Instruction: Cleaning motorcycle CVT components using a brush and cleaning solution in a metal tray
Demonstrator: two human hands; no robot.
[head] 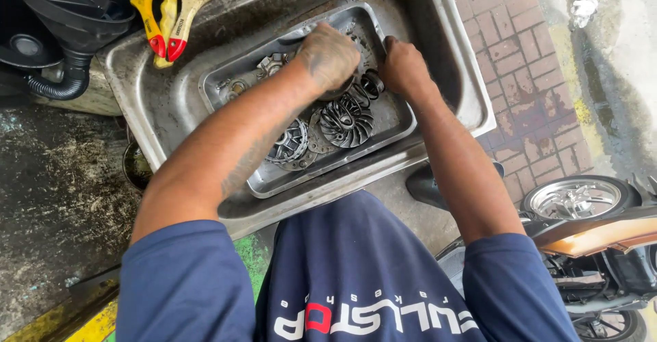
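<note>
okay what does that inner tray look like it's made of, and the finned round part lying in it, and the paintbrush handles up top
Inner tray: looks like steel or aluminium, dull grey sheen, scuffed and grimy.
Finned round part: seems cast metal, matte grey, with crisp moulded vanes.
Paintbrush handles: probably pale bare wood with red dipped ends, though one is yellow and could be plastic.

A round grey metal part lies mostly hidden under the left hand at the tray's twelve o'clock end; dark rings touch it at three o'clock.
</note>
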